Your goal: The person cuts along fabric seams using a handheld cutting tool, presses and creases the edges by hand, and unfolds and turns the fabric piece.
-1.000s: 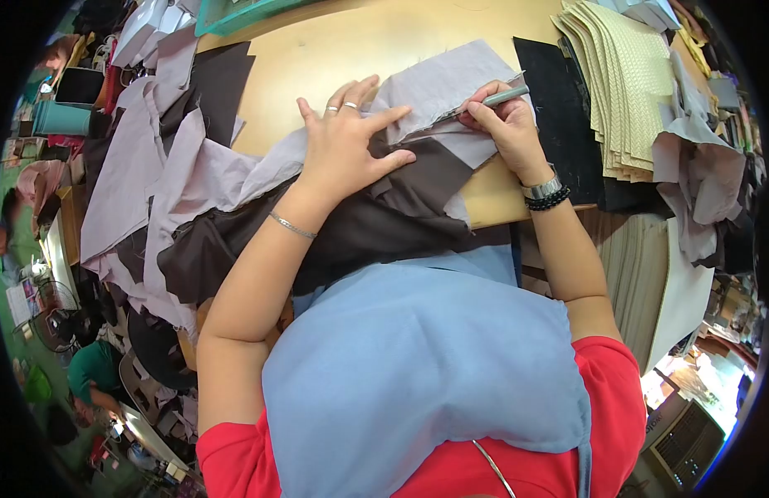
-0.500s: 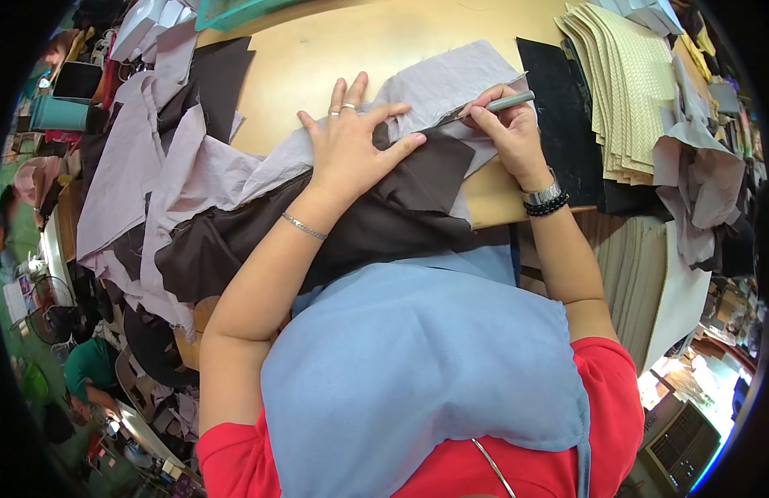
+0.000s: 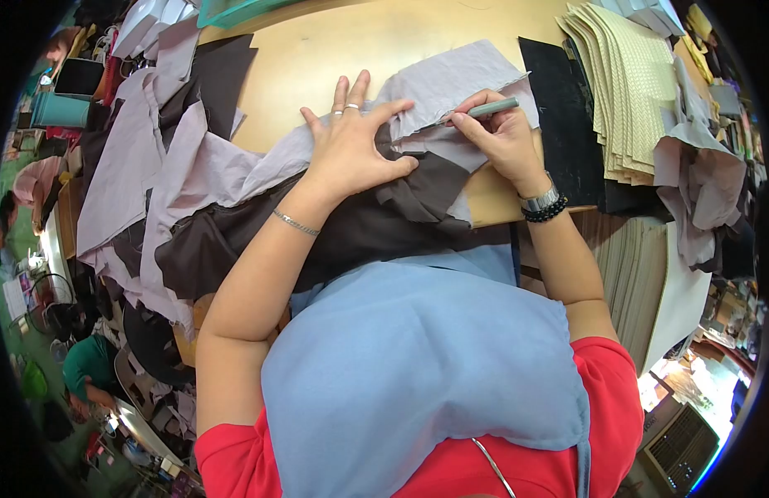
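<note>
My left hand [image 3: 349, 148] lies with its fingers spread on the fabric, pressing it to the table. Pinched in my right hand [image 3: 509, 145] is a grey-green pen [image 3: 494, 107], its tip pointing left along the edge of the pale lilac-grey cloth [image 3: 455, 70]. Whether the tip touches the cloth I cannot tell. Dark brown cloth [image 3: 434, 183] lies against the pale cloth below my hands and spreads left along the table edge.
A stack of cream textured sheets [image 3: 629, 91] stands on the right beside a black panel [image 3: 559, 124]. Crumpled grey cloth [image 3: 700, 166] hangs farther right. More pale cloth [image 3: 119, 166] drapes at left. A teal tray [image 3: 235, 12] sits at the back. A person in green [image 3: 90, 369] is at lower left.
My right hand has moved a little left and toward me with the pen. The dark cloth by the pen is less exposed. My left hand stays almost in place.
</note>
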`<action>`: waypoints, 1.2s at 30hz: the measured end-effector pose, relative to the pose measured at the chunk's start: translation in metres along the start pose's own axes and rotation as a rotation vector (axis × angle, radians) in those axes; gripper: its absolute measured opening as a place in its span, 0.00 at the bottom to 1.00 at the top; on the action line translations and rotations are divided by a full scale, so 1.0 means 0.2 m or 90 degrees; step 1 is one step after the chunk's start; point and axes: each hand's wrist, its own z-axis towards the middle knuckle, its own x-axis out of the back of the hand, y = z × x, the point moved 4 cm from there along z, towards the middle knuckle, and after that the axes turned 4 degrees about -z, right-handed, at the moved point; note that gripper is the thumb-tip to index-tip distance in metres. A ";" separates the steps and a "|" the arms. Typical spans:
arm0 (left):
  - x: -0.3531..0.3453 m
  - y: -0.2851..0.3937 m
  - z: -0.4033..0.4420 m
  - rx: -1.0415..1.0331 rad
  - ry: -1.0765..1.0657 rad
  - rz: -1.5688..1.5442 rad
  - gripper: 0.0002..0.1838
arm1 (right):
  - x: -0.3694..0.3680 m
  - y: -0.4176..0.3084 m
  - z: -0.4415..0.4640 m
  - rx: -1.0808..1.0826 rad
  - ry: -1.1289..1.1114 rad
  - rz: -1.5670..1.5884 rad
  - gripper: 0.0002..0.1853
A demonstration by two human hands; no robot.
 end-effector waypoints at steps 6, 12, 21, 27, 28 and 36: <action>-0.01 -0.01 -0.01 -0.024 0.007 0.023 0.47 | -0.06 -0.04 0.00 -0.136 -0.015 -0.036 0.08; -0.02 -0.01 -0.01 -0.030 0.010 0.031 0.47 | -0.07 0.01 0.03 -0.179 -0.053 0.024 0.10; -0.02 -0.01 0.00 -0.024 0.009 0.041 0.48 | -0.07 -0.01 0.02 -0.188 -0.116 0.049 0.08; -0.02 -0.01 0.00 -0.031 0.020 0.058 0.47 | -0.05 -0.01 0.02 -0.194 -0.160 0.077 0.08; -0.02 0.00 0.00 -0.028 0.011 0.059 0.48 | -0.04 -0.01 0.02 -0.197 -0.172 0.082 0.08; 0.01 0.02 0.00 -0.027 -0.026 0.083 0.48 | -0.03 -0.04 0.01 -0.156 -0.234 0.156 0.08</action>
